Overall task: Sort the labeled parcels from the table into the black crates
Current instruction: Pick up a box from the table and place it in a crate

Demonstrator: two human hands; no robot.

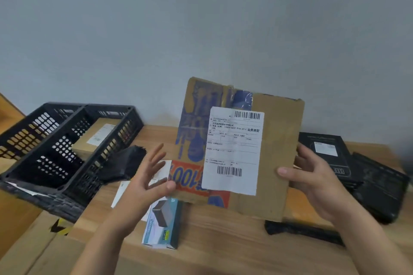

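Both hands hold a cardboard box (243, 147) upright at centre frame, its white label (233, 150) facing the camera. The right hand (312, 181) grips its right edge, thumb on the front; the left hand (147, 181) has fingers spread, thumb touching the lower left edge. At left sit two black crates (55, 152) — one holds a brown parcel (96, 136). Black bags (368, 176) lie at right on the wooden table (223, 241).
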